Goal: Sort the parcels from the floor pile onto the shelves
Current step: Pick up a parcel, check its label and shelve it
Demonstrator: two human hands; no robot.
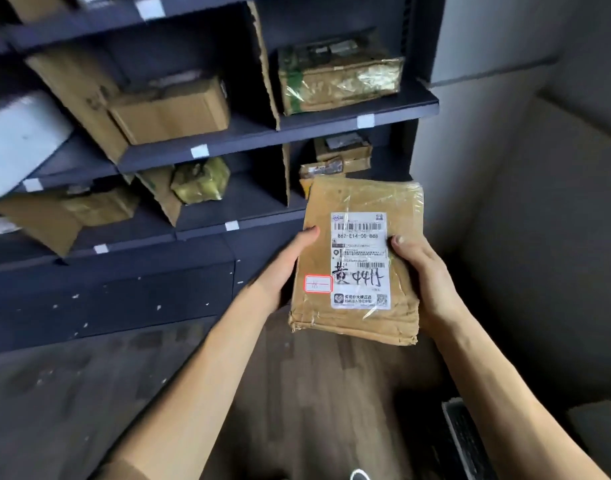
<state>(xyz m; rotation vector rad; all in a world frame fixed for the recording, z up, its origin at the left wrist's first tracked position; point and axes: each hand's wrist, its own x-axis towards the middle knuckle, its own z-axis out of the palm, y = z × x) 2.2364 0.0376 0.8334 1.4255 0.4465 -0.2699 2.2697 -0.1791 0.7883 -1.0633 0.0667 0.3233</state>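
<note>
I have the parcel [361,199] up off the floor [314,393] and held between both hands, and what matters for the next move is how it sits against the shelves [262,133]. They lie to the far left of it, and its far end already overlaps, in my view, the lowest bay at the right end. Its long axis runs from near to far, leaning slightly right, so it would go into a bay short end first. My left hand [283,268] grips the left edge with the thumb laid on the top face, and it is the hand on the shelf side. My right hand [425,271] grips the right edge, thumb tip resting by the label [361,261]. The fingers of both are hidden underneath. The parcel is a flat, brown cardboard packet wrapped in clear tape, creased and a little crushed along its near edge. The white label carries barcodes, a printed code and black handwriting, with a small red-bordered sticker [318,284] just to its left. The bay beyond it already holds a few small parcels [342,157], and cardboard dividers [286,174] split the shelves, so I judge the job is to read the code and pick the matching bay.
</note>
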